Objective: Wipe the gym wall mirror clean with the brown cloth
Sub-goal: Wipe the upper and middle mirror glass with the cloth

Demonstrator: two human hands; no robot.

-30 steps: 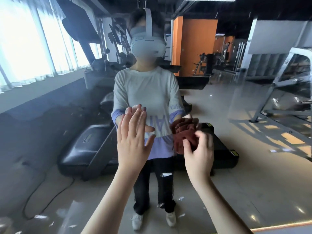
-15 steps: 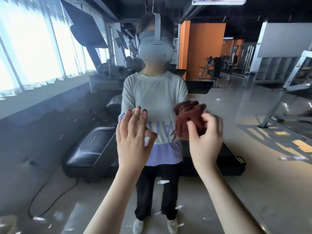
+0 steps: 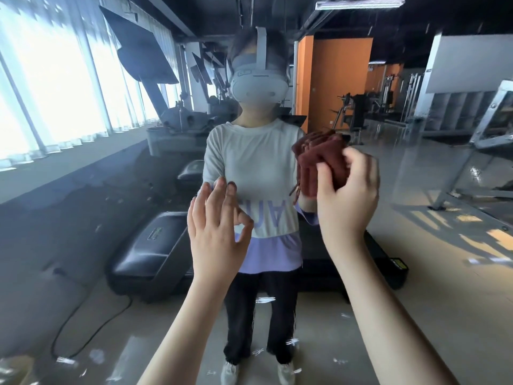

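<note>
Right hand holds the bunched brown cloth up at the mirror, fingers curled round it. Left hand raised just beside, fingers straight, slightly spread, holding nothing

I note tall bright windows along the left, with a grey sill below them. A black treadmill stands low and left of centre. A dark cable trails over the glossy floor near its front corner. More treadmills line up behind it beside the windows. An orange wall stands at the back, with dark weight machines just right of it. A grey metal frame slants at the far right. A strip light hangs overhead. I wear a white headset, a pale top with a lilac hem, black trousers and white shoes.
</note>
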